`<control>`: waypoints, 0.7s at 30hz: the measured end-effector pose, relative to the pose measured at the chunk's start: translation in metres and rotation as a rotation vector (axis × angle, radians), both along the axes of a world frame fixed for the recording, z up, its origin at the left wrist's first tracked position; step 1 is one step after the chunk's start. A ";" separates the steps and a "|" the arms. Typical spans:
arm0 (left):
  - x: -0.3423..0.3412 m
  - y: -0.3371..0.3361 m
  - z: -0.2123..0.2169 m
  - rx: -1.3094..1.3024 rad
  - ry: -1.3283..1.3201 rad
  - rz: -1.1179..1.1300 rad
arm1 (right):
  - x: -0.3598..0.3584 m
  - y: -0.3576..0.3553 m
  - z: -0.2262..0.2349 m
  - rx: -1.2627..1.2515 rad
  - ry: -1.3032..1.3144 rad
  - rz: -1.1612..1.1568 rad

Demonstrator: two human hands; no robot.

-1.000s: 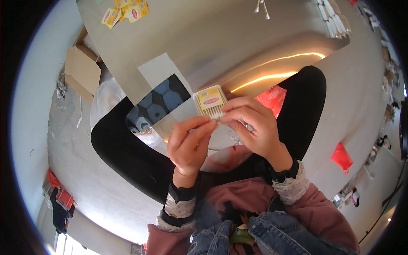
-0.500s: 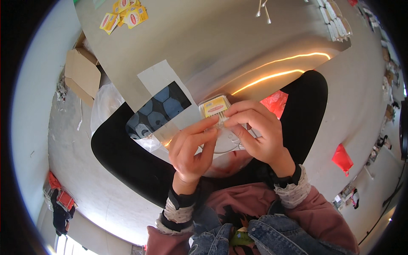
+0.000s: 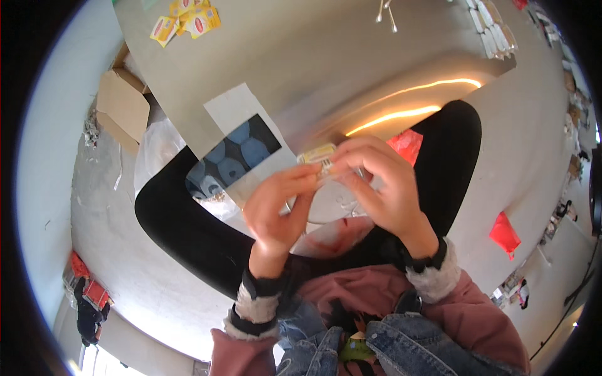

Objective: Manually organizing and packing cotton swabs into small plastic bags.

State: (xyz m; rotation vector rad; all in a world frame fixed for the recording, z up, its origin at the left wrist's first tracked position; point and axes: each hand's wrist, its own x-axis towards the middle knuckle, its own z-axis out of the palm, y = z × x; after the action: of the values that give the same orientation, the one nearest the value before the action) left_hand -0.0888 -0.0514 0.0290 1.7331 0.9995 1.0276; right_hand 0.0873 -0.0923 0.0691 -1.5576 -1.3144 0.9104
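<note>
The pack (image 3: 315, 154) is at the centre of the frame, tilted and partly covered by fingers. Left hand (image 3: 273, 207): thumb and fingertips pinched together at the pack's lower edge. Right hand (image 3: 387, 185): fingers curled, fingertips gripping the pack's right side. Yellow cards (image 3: 199, 24) lie on the worktop (image 3: 295, 59), upper left.

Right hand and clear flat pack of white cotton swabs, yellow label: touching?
Touching. The head view shows the right hand with its fingers against the swab pack's right end, despite some motion blur.
</note>
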 end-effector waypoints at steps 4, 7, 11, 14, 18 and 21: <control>0.000 -0.003 0.011 -0.073 -0.006 -0.001 | 0.002 0.000 -0.001 -0.031 0.010 0.014; -0.003 -0.001 0.000 -0.096 -0.019 -0.012 | 0.001 -0.002 -0.008 -0.002 0.011 0.018; -0.004 -0.006 0.003 -0.077 0.019 -0.021 | 0.006 0.000 -0.010 -0.112 0.021 0.040; -0.005 -0.005 0.010 -0.097 0.039 -0.042 | 0.002 -0.006 -0.010 -0.065 0.038 0.038; 0.001 -0.001 0.012 -0.210 -0.029 -0.029 | 0.002 -0.004 -0.006 -0.108 0.067 0.011; 0.001 0.000 0.009 -0.288 -0.066 -0.057 | 0.002 -0.004 -0.009 -0.110 0.054 0.017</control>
State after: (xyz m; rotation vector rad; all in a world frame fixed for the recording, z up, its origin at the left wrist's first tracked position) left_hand -0.0883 -0.0509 0.0381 1.4744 0.9971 0.8529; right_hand 0.0892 -0.0967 0.0605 -1.5966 -1.2591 1.0433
